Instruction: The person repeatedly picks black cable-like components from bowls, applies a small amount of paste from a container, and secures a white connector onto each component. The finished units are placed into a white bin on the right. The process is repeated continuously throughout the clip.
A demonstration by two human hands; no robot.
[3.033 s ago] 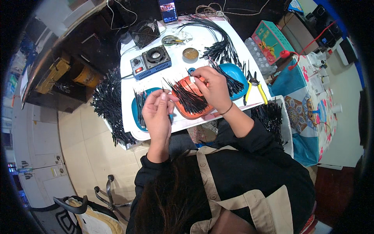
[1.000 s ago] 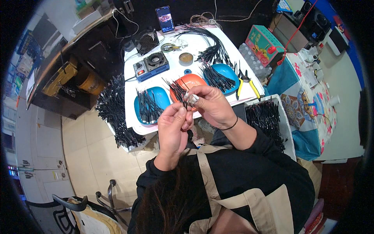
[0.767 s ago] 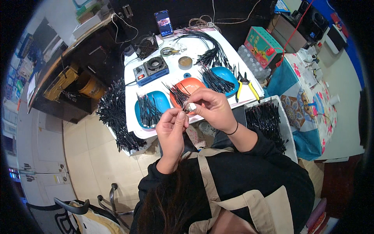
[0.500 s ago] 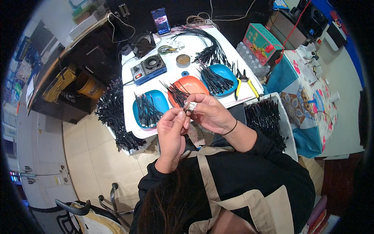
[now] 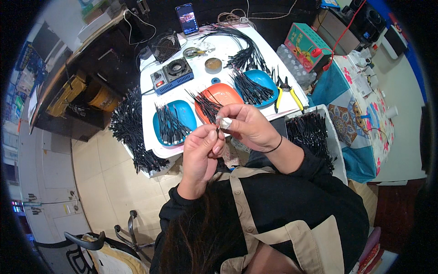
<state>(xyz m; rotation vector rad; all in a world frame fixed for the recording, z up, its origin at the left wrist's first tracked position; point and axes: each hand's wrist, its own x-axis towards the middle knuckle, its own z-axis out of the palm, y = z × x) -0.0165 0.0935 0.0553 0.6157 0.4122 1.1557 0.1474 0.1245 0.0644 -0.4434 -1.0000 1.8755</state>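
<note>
My hands meet in front of the table's near edge. My left hand point(image 5: 200, 148) is closed in a pinch, thumb against bent fingers, on a short thin black cable point(image 5: 218, 129), most of it hidden. My right hand point(image 5: 250, 128) pinches at the upper end of that cable. Something small and white point(image 5: 225, 122) sits at my right fingertips; I cannot tell whether it is a wrap on a finger or a loose piece. Just beyond are a left blue tray point(image 5: 188, 114), an orange tray point(image 5: 228, 93) and a right blue tray point(image 5: 264, 78), each with black cables.
Behind the trays stand a small heating unit point(image 5: 172, 75), a round tin point(image 5: 213, 65), a fan point(image 5: 164, 46) and a propped phone point(image 5: 187, 19). Yellow-handled pliers point(image 5: 295, 99) lie right. Cable heaps flank the table: a left heap point(image 5: 132, 128) and a boxed right heap point(image 5: 309, 134).
The view has shifted slightly. My hands stay pinched together at the cable; the white piece at my right fingertips shows at a different angle.
</note>
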